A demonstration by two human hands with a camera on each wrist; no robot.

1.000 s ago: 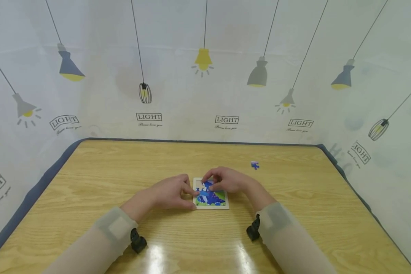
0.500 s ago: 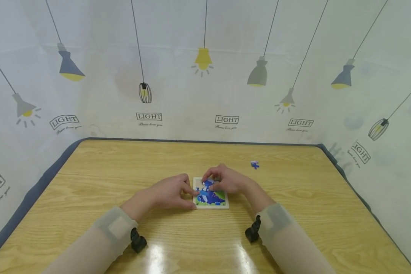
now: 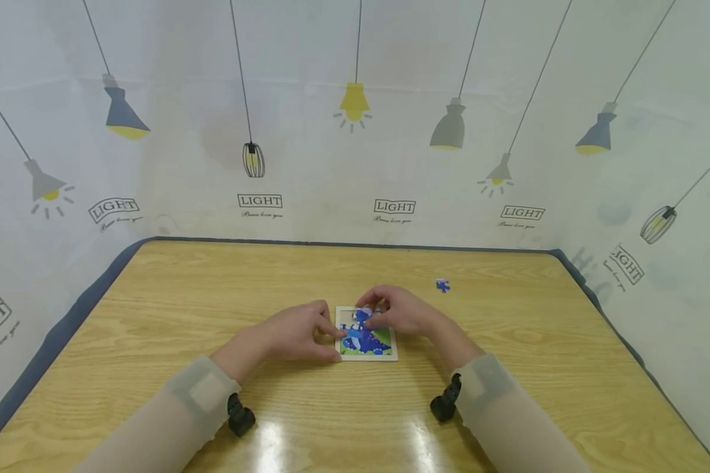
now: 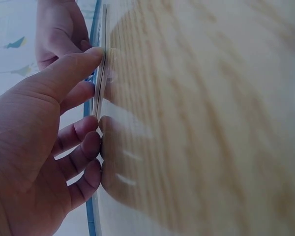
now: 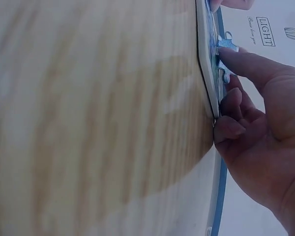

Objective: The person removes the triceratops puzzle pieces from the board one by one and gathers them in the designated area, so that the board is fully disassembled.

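Note:
A small square jigsaw puzzle board [image 3: 378, 358] with a pale frame and a blue dinosaur picture lies on the table, its upper left part showing bare backing. My left hand [image 3: 298, 332] holds the board at its left side, thumb at the near left corner and index finger reaching over the picture. Over the upper part of the board, my right hand [image 3: 405, 312] pinches a blue jigsaw piece [image 3: 363, 315] between thumb and fingers. In the right wrist view this jigsaw piece [image 5: 228, 42] stands tilted above the frame, partly covered by the thumb.
One loose blue and purple jigsaw piece [image 3: 443, 286] lies behind and to the right of the board. The wooden table [image 3: 213, 276] ends at a dark blue edge, with a lamp-printed cloth [image 3: 307, 118] hanging behind it.
My right hand has shifted slightly to the right with the jigsaw piece, and its fingers have moved on the piece. The left hand keeps its place on the board. The head view has shifted slightly.

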